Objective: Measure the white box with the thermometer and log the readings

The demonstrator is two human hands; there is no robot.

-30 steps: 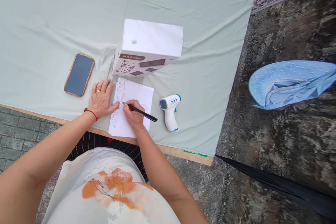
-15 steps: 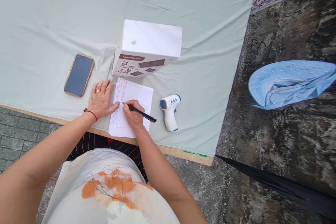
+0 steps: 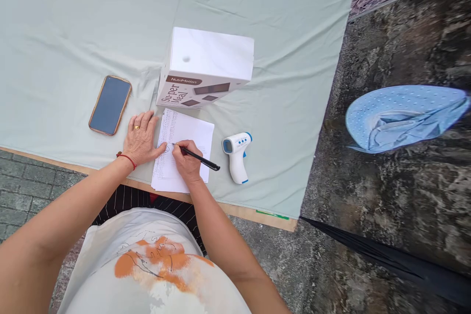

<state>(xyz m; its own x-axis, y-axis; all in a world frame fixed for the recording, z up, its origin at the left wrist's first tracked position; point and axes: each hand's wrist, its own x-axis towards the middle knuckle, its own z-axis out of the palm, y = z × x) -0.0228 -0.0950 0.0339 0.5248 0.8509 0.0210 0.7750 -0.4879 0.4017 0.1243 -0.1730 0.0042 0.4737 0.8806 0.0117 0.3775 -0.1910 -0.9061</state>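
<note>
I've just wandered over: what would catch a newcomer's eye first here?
Probably the big white box marked "NutriMotion", standing on the pale cloth just beyond the papers. Next comes the right hand with a black pen over those papers, the left hand lying at their left edge. Far right, beyond the cloth, what looks like a light blue hat stands out against dark, rough ground.

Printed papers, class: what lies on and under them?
On the papers: the right hand with a black pen, and the left hand, thumb only. Underneath: pale cloth, its covered part hidden.
</note>
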